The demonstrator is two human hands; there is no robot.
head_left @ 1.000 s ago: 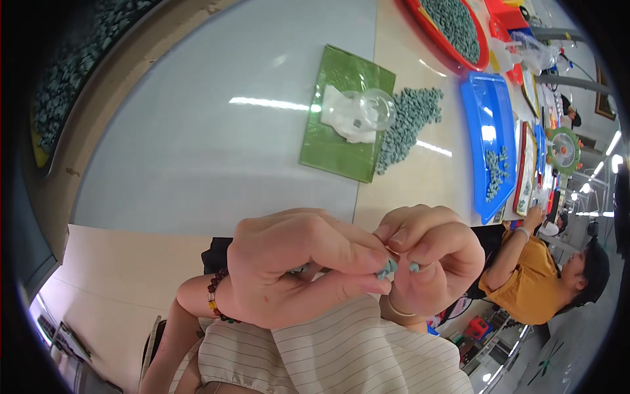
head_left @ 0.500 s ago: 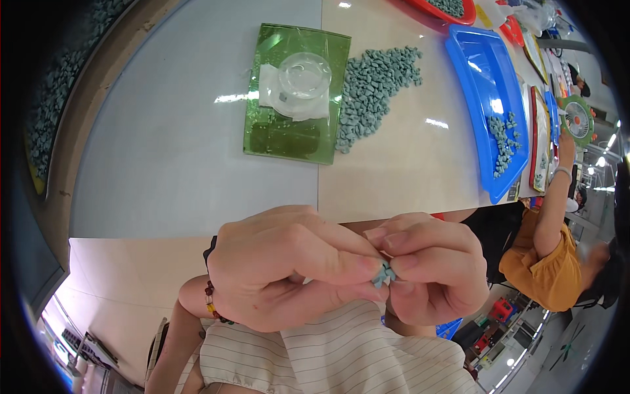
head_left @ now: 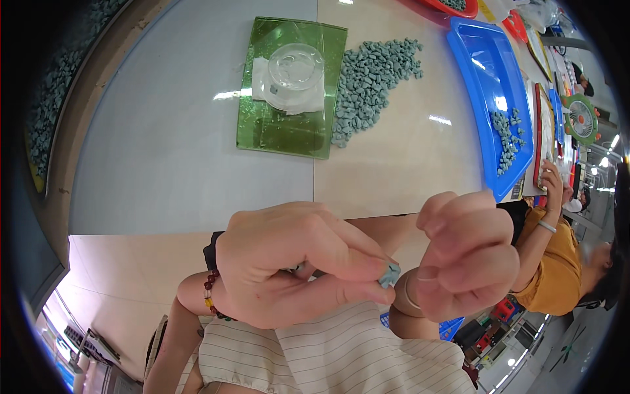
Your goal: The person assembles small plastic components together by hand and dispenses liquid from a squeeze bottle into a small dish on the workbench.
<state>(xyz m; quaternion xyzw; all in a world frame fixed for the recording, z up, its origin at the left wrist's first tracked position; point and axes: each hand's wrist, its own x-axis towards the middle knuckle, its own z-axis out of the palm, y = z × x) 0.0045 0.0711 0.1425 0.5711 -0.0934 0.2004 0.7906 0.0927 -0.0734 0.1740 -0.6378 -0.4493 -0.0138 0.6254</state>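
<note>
Between the thumb and forefinger of my left hand [head_left: 305,262] is a small teal piece [head_left: 390,276], jagged in outline and too small to name more closely. My right hand [head_left: 467,256] is a little to the right of it, apart from the piece. Its fingers are curled in with the thumb against them, and what lies inside, if anything, is hidden. Both hands are raised in front of the table's near edge, above my lap. Beyond them a heap of similar grey-green pieces [head_left: 371,82] lies on the table.
A green glassy slab [head_left: 289,138] beside the heap carries a clear round dish [head_left: 296,67] on white paper. To the right stands a blue tray [head_left: 474,98] holding several pieces. A red basin [head_left: 467,10] is at the far edge. Another person's arm [head_left: 541,236] reaches in at the right, near a fan [head_left: 581,118].
My right hand has come away from the teal piece and moved right, its fingers curling in. The piece stays in my left hand. The other person's arm has lowered.
</note>
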